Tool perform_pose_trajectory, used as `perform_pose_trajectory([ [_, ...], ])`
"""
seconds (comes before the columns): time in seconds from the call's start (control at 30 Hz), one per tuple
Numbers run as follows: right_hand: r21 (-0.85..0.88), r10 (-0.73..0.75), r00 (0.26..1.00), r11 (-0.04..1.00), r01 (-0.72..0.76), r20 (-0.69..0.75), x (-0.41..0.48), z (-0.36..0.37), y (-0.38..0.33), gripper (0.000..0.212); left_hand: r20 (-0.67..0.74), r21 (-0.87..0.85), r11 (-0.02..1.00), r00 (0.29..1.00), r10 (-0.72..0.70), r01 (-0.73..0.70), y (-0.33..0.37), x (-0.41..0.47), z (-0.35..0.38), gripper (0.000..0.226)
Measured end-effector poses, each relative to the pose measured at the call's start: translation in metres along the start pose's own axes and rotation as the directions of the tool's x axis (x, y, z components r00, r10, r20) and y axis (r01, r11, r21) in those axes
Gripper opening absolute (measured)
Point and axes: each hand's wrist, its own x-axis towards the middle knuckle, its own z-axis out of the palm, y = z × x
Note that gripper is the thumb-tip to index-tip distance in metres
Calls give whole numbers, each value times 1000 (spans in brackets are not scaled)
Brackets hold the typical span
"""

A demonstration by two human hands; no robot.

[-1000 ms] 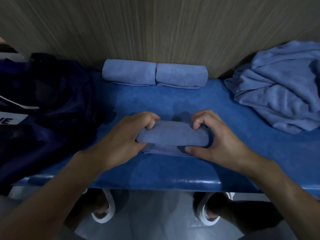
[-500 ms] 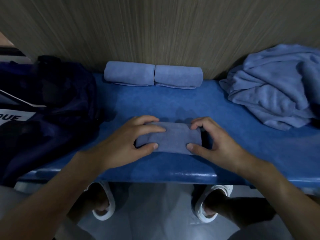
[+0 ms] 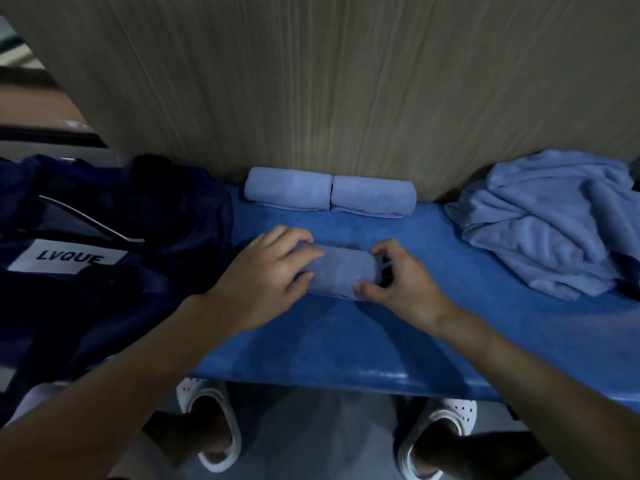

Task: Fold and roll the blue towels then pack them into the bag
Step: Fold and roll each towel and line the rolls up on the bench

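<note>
Both hands are on the rolled towel (image 3: 341, 271), right in the middle of the blue bench top (image 3: 346, 344). The left hand (image 3: 263, 275) wraps the roll's left end, fingers lying over the top and thumb tucked against the near side. The right hand (image 3: 401, 282) pinches the right end, thumb on the near edge, fingers curled round the far corner. The roll lies crosswise, flat on the surface, about midway between the front lip and the back wall.

Room check! Behind the roll there's a bare blue strip, then the far-left roll (image 3: 289, 188) and the far-right roll (image 3: 374, 195), touching end to end and pushed up against the wood-grain wall panel (image 3: 346, 98). In front, a broad band of bare bench runs to the rounded front edge (a glossy lip, catching the light). To the right, there's open surface between the right hand and the heap of loose towels (image 3: 547, 220), which slumps against the wall and runs off the frame's right side.

On the left it's tighter: the dark navy bag (image 3: 104, 299) sits just beside the left hand, with a white label (image 3: 65, 259) reading LVQUE on top. Whether the bag's mouth is open I can't tell; it's too dark. Below the front edge, the left slipper (image 3: 211, 427) and the right slipper (image 3: 436, 438) stand on the floor.
</note>
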Motion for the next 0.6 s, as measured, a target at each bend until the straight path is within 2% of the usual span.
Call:
perform_pose_trajectory([
  [0.07, 17, 22, 1000, 1000, -21, -6, 16, 7, -11, 49, 18, 87, 996, 1000, -14, 12, 4, 2, -6, 38],
  [0.23, 54, 76, 997, 996, -76, 8, 54, 19, -32, 48, 142, 245, 962, 977, -161, 123, -4, 9, -4, 49],
  [0.33, 88, 78, 997, 993, -77, -1, 71, 25, -39, 52, 195, 278, 946, 955, -225, 166, -14, 13, -3, 60],
  [0.47, 160, 119, 991, 981, -107, -66, 89, 38, -44, 62, 176, 301, 930, 946, -272, 212, -25, 18, 0, 63],
  [0.6, 109, 148, 981, 985, -135, -129, 98, 49, -44, 45, 184, 299, 922, 933, -309, 246, -33, 22, 1, 78],
])
